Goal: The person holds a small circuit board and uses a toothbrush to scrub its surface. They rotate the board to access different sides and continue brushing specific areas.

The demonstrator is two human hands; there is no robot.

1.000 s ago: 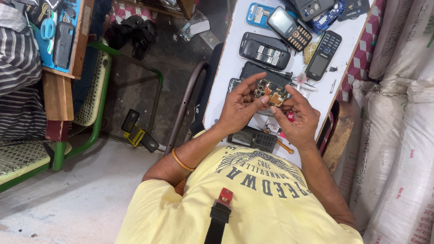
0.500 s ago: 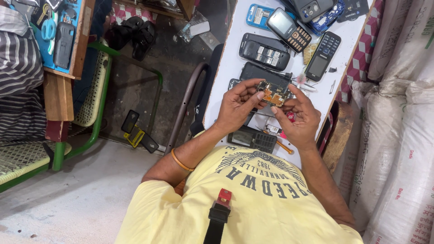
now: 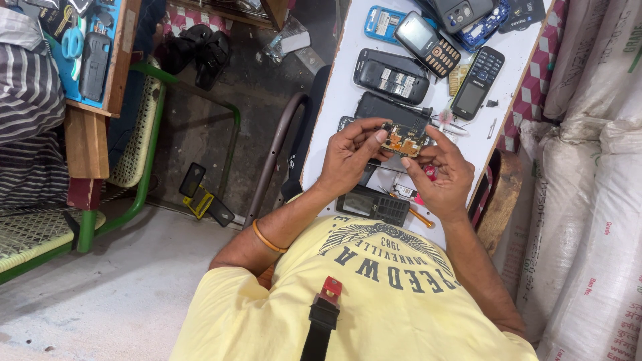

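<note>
Little change since half a second ago: same pinch, same spot. Left hand (image 3: 351, 157) pinching left edge of small circuit board (image 3: 403, 139), thumb on top; right hand (image 3: 438, 175) gripping its right edge. Board held above white table (image 3: 348, 87). Below grip, black phone shell (image 3: 372, 204). Beyond grip, crowded phones (image 3: 391, 75); right of it, sacks (image 3: 588, 167) close. Open floor far left.

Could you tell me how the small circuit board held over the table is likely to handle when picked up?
The circuit board looks thin and flat, so probably stiff and light. Its exposed parts suggest it is fragile; both hands, left hand and right hand, pinch only its edges.
</note>
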